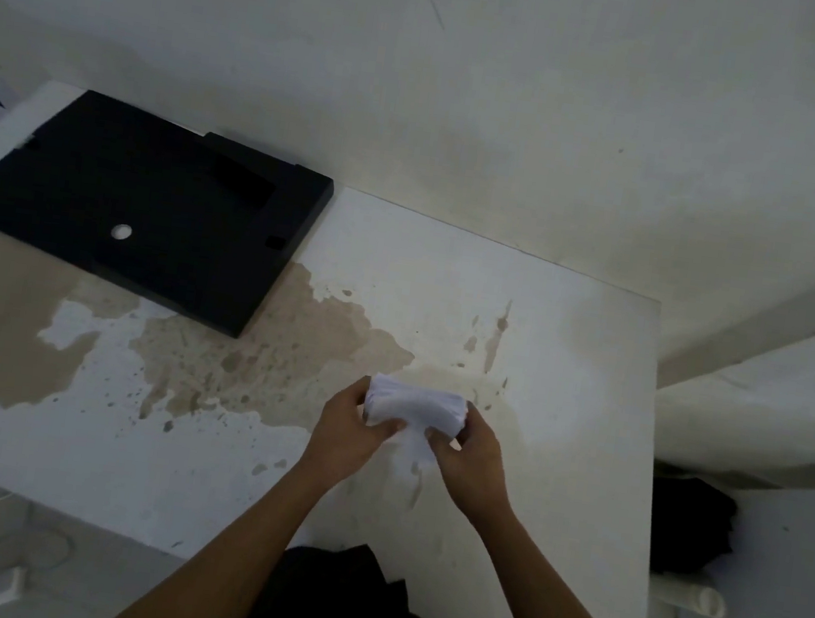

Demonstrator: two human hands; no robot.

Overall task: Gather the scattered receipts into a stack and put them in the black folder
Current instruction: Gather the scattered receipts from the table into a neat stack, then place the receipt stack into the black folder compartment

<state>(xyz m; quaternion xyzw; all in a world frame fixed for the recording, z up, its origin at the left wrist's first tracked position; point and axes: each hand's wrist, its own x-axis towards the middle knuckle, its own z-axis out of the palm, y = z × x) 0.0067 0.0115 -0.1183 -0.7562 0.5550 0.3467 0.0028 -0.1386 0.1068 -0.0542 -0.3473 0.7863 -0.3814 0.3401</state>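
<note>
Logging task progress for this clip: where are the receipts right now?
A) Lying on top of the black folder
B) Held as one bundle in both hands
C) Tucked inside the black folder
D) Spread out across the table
B: the left hand and right hand together grip the receipts as one white bundle over the table, well apart from the black folder at the far left.

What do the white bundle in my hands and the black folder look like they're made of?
Receipts: thin matte white paper, probably; the bundle bends softly. Black folder: matte, seemingly stiff board or plastic, judging by its flat face and crisp edges.
</note>
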